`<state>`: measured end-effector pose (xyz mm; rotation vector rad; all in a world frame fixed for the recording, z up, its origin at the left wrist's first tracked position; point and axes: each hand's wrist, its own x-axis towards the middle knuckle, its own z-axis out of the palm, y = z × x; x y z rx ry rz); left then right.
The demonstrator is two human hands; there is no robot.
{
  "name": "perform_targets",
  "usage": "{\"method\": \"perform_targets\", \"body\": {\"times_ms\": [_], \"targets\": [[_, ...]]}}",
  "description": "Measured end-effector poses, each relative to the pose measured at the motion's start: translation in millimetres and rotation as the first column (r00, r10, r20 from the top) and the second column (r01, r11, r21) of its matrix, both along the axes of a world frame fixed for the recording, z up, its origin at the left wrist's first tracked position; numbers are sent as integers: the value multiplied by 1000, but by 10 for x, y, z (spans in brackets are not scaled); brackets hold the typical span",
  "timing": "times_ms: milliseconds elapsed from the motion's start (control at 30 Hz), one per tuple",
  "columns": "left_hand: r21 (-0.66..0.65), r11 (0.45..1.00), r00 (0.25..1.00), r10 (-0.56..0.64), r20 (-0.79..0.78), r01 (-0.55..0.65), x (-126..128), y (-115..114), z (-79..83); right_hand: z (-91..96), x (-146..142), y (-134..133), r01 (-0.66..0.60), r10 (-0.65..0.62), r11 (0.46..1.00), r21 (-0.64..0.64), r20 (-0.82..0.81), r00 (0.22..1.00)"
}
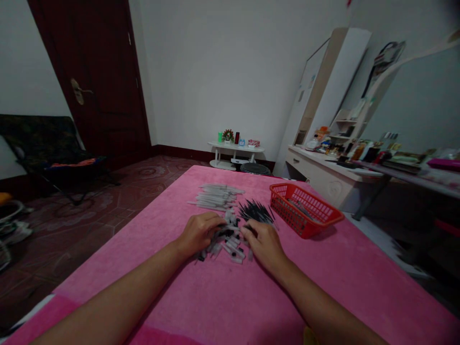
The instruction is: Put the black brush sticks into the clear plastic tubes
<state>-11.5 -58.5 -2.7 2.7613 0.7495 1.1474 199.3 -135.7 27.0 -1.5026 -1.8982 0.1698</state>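
Observation:
My left hand [203, 233] and my right hand [265, 243] face each other over a loose pile of clear pen caps with black parts [234, 250]. Both are closed, fingertips pinched. A pale, slim pen [232, 228] spans the gap between them; its ends are hidden by the fingers. Just beyond the left hand lies a stack of whitish, translucent pen barrels [215, 196], side by side. Dark, pointed pen refills [256, 211] are bunched beyond the right hand.
A red plastic basket [305, 211] with some thin sticks inside stands right of the refills. All this rests on a pink cloth-covered surface [201, 297]. Farther off are a white side table [235, 147], a dressing table [323, 170] and a folding chair [53, 153].

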Motion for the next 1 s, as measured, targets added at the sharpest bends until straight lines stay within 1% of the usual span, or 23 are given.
{"method": "perform_targets", "body": {"times_ms": [100, 167, 267, 400, 500, 600, 700, 800, 900, 1000], "targets": [[-3, 1000, 1000, 4, -5, -5, 5, -5, 7, -10, 1, -3, 14, -13, 1000, -23, 19, 1000], [-1, 1000, 1000, 11, 6, -11, 7, -6, 8, -12, 2, -4, 23, -23, 1000, -8, 9, 1000], [-4, 1000, 1000, 3, 13, -3, 9, -6, 4, -9, 2, -7, 1, -2, 1000, 4, 10, 1000], [-23, 1000, 1000, -1, 12, 1, 10, -10, 2, -1, 2, -15, 5, -4, 999, -34, 17, 1000], [-23, 1000, 1000, 7, 15, -6, 10, -15, 9, 2, 2, -12, 3, -3, 1000, -6, -15, 1000], [-11, 1000, 1000, -1, 8, 1, 11, -14, 10, 4, 3, -5, -20, 20, 1000, -7, -4, 1000], [-9, 1000, 1000, 0, 10, 0, 9, -8, 0, 12, 0, -7, -3, 3, 999, -34, 10, 1000], [-16, 1000, 1000, 13, 17, -12, 8, -4, -5, 22, -5, -17, -6, 6, 1000, -14, -14, 1000], [-10, 1000, 1000, -4, 14, 4, 12, -6, 1, 17, -7, -23, -25, 25, 999, -25, -4, 1000], [-2, 1000, 1000, -12, 25, 12, 15, -8, 7, 8, -6, -20, -10, 10, 999, -36, 3, 1000]]}}
